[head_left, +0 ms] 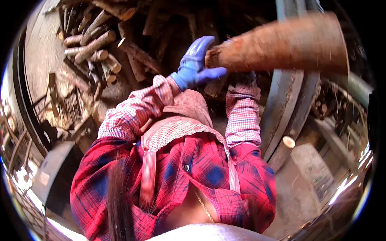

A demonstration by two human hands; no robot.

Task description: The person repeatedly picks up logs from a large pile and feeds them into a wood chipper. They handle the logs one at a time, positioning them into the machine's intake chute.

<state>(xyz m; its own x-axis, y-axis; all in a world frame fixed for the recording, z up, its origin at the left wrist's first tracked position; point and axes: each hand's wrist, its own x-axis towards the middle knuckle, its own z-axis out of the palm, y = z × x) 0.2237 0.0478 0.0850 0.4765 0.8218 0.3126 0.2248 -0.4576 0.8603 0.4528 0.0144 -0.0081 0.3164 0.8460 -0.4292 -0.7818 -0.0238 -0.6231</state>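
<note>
A thick brown log (281, 44), smeared by motion, lies across the upper right, raised in front of me. Its narrow, rough end is by my left hand (195, 66), which wears a blue glove. The fingers and thumb of that hand are spread wide around the log's end; I cannot tell whether the palm touches it. My right hand (252, 75) is mostly hidden behind the log, with its sleeve reaching up to the underside. It appears to bear the log from below, though its fingers do not show.
Cut logs (94, 46) lie heaped at the upper left. Long grey metal beams (283, 108) run upright just right of my right arm. Beside them stands a cut log (281, 152) with a pale end. A dark box-like object (56, 172) is at my left.
</note>
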